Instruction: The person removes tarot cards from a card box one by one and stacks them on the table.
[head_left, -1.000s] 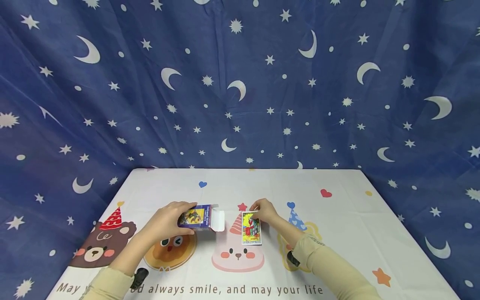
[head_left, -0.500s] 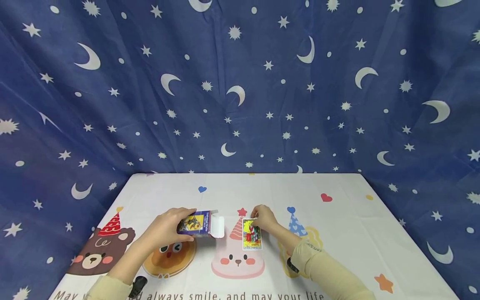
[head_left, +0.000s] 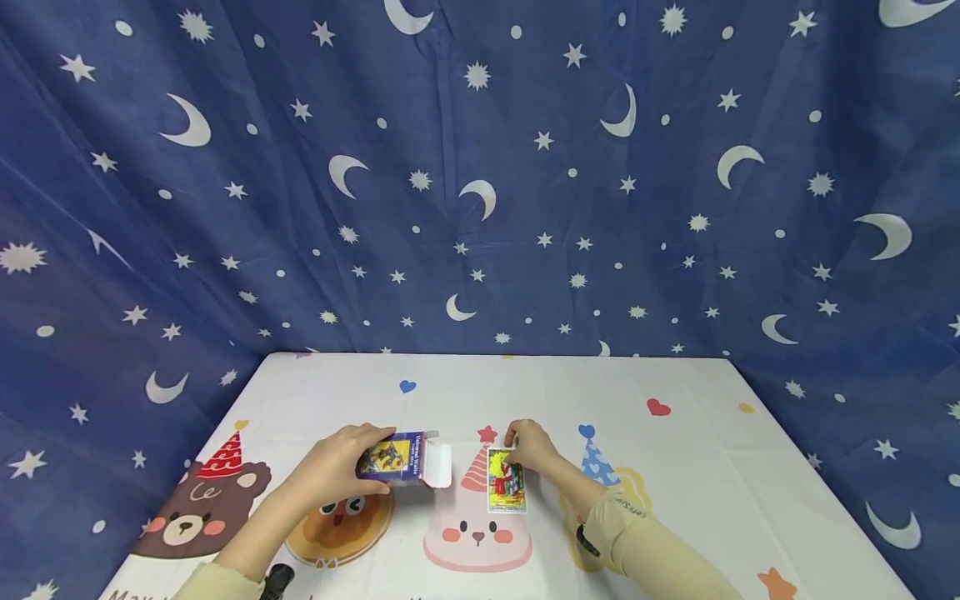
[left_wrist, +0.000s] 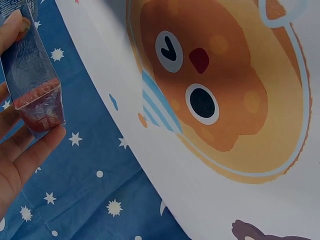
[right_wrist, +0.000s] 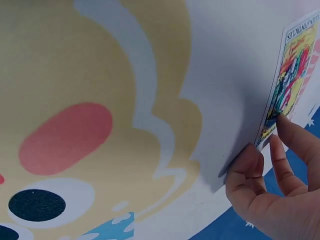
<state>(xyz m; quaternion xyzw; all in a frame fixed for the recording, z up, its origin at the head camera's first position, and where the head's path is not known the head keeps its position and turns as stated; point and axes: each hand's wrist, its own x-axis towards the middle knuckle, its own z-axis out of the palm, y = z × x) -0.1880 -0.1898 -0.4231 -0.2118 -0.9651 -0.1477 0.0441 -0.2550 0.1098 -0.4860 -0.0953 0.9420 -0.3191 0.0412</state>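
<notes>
My left hand grips a blue and yellow tarot card box above the table. The box lies on its side with its white end flap hanging open toward the right. In the left wrist view the fingers and thumb hold the plastic-wrapped box by its sides. My right hand pinches a tarot card by its top right edge, with the thumb on its picture side. In the right wrist view the card is tilted, its lettering turned away, and its shadow falls on the tablecloth.
A white tablecloth printed with cartoon faces, hearts and stars covers the table. Behind it and at both sides hangs a blue curtain with moons and stars. Dark wrist devices sit at the cuffs.
The whole head view has shifted downward as the camera tilts. Both hands keep hold of the box and the card, nearly in the same places over the table.
</notes>
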